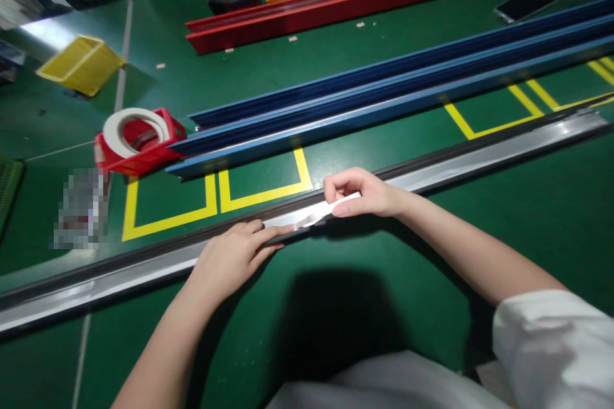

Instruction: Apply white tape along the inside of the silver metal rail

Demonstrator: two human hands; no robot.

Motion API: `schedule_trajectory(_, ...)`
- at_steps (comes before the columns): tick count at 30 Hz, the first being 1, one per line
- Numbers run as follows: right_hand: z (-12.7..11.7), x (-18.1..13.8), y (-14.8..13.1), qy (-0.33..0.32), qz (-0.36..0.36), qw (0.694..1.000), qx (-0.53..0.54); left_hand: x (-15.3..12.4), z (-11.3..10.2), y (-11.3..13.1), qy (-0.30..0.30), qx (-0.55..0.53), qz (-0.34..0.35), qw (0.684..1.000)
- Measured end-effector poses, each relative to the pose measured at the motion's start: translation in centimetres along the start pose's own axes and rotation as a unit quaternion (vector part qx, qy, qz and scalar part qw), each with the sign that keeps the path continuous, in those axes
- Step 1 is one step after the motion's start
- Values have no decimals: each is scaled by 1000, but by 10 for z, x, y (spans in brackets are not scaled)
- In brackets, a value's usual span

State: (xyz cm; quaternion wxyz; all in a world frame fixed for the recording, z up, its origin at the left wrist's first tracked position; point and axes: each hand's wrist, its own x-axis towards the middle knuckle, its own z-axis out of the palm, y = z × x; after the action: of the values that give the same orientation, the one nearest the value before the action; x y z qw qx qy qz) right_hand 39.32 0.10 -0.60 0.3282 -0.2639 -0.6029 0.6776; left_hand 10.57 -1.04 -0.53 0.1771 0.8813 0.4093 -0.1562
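Observation:
A long metal channel strip (422, 174), silver inside with dark edges, lies across the green table in front of me. My left hand (235, 254) rests on it, fingers stretched out along the channel and the fingertips pressing near a white strip (314, 216). Just to the right, my right hand (359, 193) pinches the white strip between thumb and curled fingers. The strip looks like tape; part of it lies in the channel, and its end is lifted into my right hand. The underside of the strip is hidden.
Beyond the channel lie blue channel strips (384, 86) and a red channel (307, 19). A red bin (175, 131) with a white tape roll (112, 134) stands at the left, a yellow bin (91, 67) behind it. A phone (525, 5) lies at the back right.

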Motion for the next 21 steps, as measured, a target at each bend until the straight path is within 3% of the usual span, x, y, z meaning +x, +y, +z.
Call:
schedule_trajectory(5, 1, -1, 0, 4, -2, 1000, -1, 1, -5, -2, -5, -27, 21, 999)
schedule_trajectory(13, -4, -8, -2, 16, 22, 999, -43, 10, -17, 15, 30, 34, 78, 996)
schedule_trajectory(21, -3, -11, -2, 20, 23, 998, -49, 12, -13, 14, 21, 22, 74, 997)
